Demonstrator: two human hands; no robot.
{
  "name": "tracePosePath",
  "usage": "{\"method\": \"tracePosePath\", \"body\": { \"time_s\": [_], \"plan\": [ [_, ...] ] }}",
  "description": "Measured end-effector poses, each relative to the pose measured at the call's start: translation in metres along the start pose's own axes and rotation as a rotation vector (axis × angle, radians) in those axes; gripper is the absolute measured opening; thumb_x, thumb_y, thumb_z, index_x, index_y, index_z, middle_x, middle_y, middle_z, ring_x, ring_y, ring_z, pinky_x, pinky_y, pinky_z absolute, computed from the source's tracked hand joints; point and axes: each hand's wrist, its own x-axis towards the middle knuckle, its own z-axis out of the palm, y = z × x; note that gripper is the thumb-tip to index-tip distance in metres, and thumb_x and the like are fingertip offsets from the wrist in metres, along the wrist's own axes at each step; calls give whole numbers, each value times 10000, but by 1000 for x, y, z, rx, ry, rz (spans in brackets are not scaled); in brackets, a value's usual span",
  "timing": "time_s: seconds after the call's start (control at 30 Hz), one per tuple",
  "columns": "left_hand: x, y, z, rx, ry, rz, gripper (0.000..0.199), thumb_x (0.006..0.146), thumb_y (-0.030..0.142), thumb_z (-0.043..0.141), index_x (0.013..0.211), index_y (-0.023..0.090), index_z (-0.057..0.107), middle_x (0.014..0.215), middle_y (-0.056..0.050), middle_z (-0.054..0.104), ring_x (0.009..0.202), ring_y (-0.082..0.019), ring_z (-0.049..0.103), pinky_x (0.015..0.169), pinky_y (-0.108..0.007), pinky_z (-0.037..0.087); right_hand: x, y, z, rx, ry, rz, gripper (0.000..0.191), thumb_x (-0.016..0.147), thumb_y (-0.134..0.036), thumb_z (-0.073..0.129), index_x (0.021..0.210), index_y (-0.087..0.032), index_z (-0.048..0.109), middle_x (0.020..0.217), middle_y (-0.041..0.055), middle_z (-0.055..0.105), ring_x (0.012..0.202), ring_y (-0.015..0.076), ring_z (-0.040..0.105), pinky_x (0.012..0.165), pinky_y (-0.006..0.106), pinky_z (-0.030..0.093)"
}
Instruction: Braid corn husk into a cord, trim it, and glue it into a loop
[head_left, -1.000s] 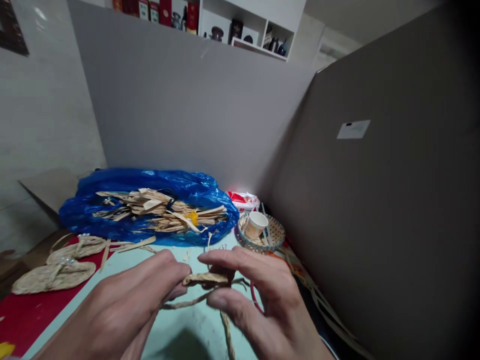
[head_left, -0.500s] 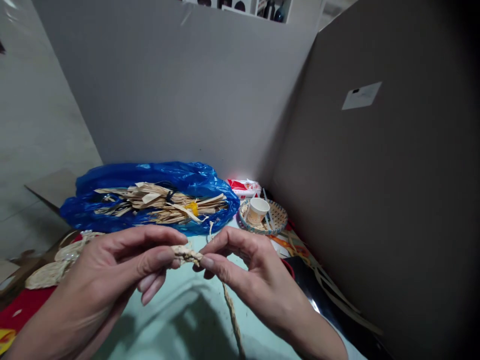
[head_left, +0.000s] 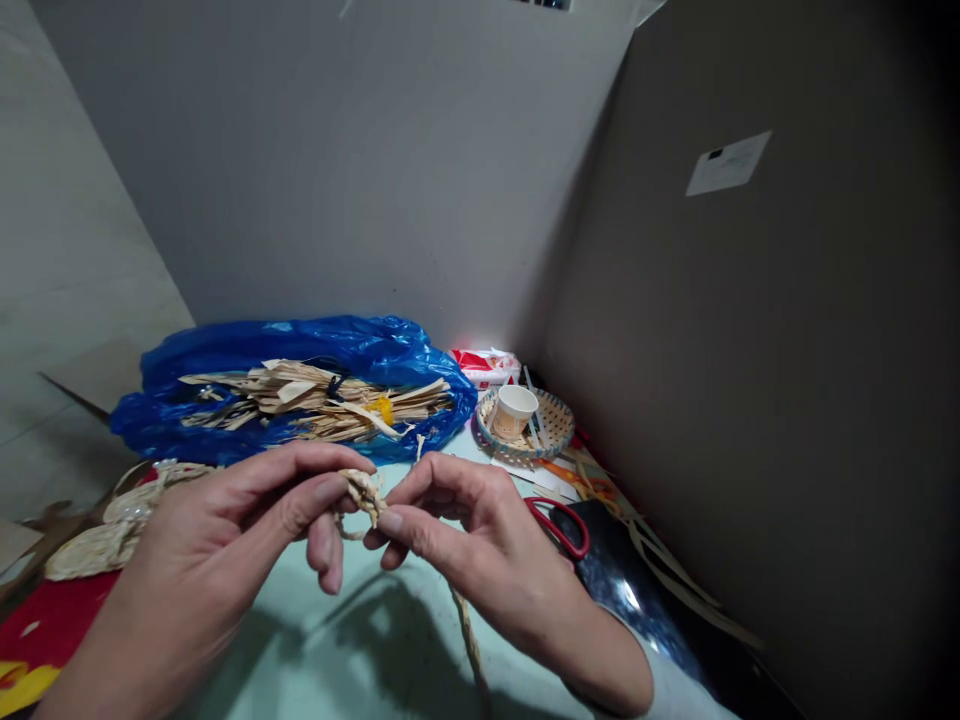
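Between my two hands is a short piece of braided straw cord (head_left: 365, 495), pale and bent into a small curl. My left hand (head_left: 259, 525) pinches its left end between thumb and forefinger. The right end is gripped by the thumb and fingertips of my right hand (head_left: 457, 540). A length of the braid (head_left: 469, 640) hangs below my right hand toward the front of the table. Above that hand a thin straw tip (head_left: 420, 447) sticks up. My palms hide part of the cord.
Behind my hands lies a blue plastic bag (head_left: 292, 335) with bundled dry straw (head_left: 315, 400). A woven basket (head_left: 559, 425) holds a paper cup (head_left: 515, 410). Red-handled scissors (head_left: 577, 540) rest at right by a black sheet (head_left: 637, 590). Woven straw pieces (head_left: 94, 550) lie at left. Grey panels (head_left: 390, 180) stand behind.
The braid in my fingers has bent from nearly straight into a curl, and my right hand has come slightly left. The view has tipped down a little, showing more of the red scissor handle.
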Motion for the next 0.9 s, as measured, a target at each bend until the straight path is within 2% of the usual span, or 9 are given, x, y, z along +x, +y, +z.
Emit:
{"method": "tracePosePath", "body": {
  "time_s": [0.13, 0.23, 0.33, 0.43, 0.57, 0.6, 0.67, 0.77, 0.9],
  "plan": [
    [-2, -1, 9, -113, -105, -35, 169, 914, 474, 650, 979, 327, 702, 476, 93, 610, 485, -127, 582, 592, -229, 460, 0, -1, -2, 16, -12, -9, 228, 905, -367, 729, 819, -168, 657, 754, 3, 687, 724, 135, 653, 721, 258, 491],
    [-4, -2, 12, -200, -155, -80, 223, 895, 518, 682, 1014, 330, 698, 526, 86, 618, 479, -110, 563, 573, -220, 469, 0, -2, -3, 32, -30, -9, 214, 907, -352, 727, 829, -169, 649, 762, 2, 679, 725, 140, 662, 723, 267, 500],
    [-5, -2, 12, -275, -154, -121, 227, 850, 515, 745, 967, 322, 720, 596, 74, 672, 457, -84, 551, 515, -188, 466, -1, -2, 0, 19, -31, -9, 214, 909, -355, 720, 833, -180, 622, 766, -8, 663, 716, 145, 671, 702, 271, 505],
    [-5, -4, 12, -362, -123, -106, 150, 834, 419, 787, 912, 296, 752, 480, 77, 606, 397, -76, 523, 433, -163, 425, -2, -2, 2, -107, -3, -35, 210, 945, -373, 666, 857, -189, 617, 800, 0, 666, 706, 150, 665, 677, 280, 503],
    [-5, -4, 15, -395, -63, -85, 109, 817, 351, 802, 893, 278, 770, 408, 78, 581, 362, -81, 538, 430, -159, 448, -2, 2, 5, -156, 29, -89, 248, 968, -438, 627, 972, -190, 628, 1045, 49, 672, 728, 137, 666, 672, 281, 522],
    [-5, -3, 16, -405, -42, -96, 116, 803, 350, 812, 881, 274, 770, 401, 76, 581, 370, -84, 552, 437, -154, 455, -1, 3, 5, -142, 18, -81, 264, 970, -455, 624, 1015, -195, 621, 1038, 47, 673, 732, 139, 669, 668, 279, 524],
    [-5, -1, 18, -427, 0, -114, 127, 774, 342, 832, 851, 265, 766, 395, 74, 579, 388, -87, 568, 451, -146, 467, 0, 7, 5, -115, -18, -54, 273, 976, -464, 616, 1054, -204, 594, 901, 18, 665, 716, 144, 662, 650, 268, 514],
    [-4, 1, 21, -440, 33, -142, 111, 777, 319, 826, 842, 259, 759, 402, 78, 570, 391, -80, 553, 443, -134, 462, 2, 11, 4, -91, -69, -18, 229, 996, -439, 589, 990, -211, 570, 719, -26, 604, 664, 134, 620, 630, 248, 489],
    [-5, -1, 20, -473, -15, -154, 88, 835, 325, 780, 893, 268, 748, 454, 65, 612, 444, -81, 574, 512, -138, 500, 6, 15, 1, -2, -126, 41, 207, 997, -385, 572, 896, -206, 554, 690, -34, 594, 609, 107, 591, 588, 216, 463]
  ]
}}
